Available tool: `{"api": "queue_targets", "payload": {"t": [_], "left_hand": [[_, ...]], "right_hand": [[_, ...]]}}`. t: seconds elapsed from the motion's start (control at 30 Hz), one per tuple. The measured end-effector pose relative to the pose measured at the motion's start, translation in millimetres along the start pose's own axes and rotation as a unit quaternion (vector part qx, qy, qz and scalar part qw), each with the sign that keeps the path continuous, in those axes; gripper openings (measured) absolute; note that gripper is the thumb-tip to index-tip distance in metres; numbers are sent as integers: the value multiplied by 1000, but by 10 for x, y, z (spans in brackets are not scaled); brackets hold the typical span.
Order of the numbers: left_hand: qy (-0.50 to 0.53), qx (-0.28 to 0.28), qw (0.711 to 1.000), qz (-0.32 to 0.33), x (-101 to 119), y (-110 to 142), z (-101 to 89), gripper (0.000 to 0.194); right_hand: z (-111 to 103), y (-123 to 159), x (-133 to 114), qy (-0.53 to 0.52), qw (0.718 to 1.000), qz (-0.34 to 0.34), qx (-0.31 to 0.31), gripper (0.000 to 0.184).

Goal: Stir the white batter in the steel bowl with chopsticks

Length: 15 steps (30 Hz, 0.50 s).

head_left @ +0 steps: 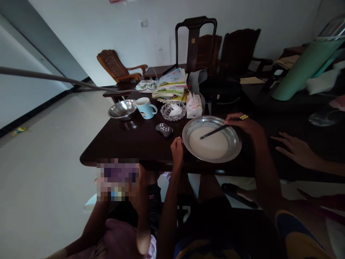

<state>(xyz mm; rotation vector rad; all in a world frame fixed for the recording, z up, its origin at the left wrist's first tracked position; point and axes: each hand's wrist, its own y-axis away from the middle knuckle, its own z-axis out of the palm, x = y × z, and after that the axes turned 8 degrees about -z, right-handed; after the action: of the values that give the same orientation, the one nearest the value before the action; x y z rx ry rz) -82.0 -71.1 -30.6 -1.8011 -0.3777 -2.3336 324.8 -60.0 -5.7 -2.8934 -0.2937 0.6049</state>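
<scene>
A wide metal basin (235, 150) stands on the dark table, with a pale, milky mixture (208, 145) inside. My right hand (244, 124) is closed around dark chopsticks (215, 131) with yellow-banded ends. Their tips reach down into the mixture, slanting to the left. At the basin's left rim is my left hand (177, 148), its fingers curled and closed against the edge; its exact grip is partly hidden. A grey game controller (164, 130) lies just beyond my left hand.
Behind are a tissue pack (194, 107), a glass ashtray (174, 110), a light-blue mug (145, 108), a smaller metal bowl (122, 109) and stacked booklets (171, 84). At left, another person holds a blurred device (118, 176). Another person's hand (298, 149) rests at right. A green thermos (304, 68) stands beyond.
</scene>
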Motion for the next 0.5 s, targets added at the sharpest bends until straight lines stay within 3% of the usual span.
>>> {"api": "queue_targets", "payload": {"t": [0.1,0.2,0.5], "left_hand": [[1,8,1000,5,-10,-20,-16,20],[-22,18,999,28,-8,-32,-29,15],[-54,38,996,57,27,-25,-18,18]], "right_hand": [[-1,468,613,78,997,-24,-7,59],[72,572,975,126,991,-46,-29,59],[140,503,1107,140,988,-59,-26,53]]}}
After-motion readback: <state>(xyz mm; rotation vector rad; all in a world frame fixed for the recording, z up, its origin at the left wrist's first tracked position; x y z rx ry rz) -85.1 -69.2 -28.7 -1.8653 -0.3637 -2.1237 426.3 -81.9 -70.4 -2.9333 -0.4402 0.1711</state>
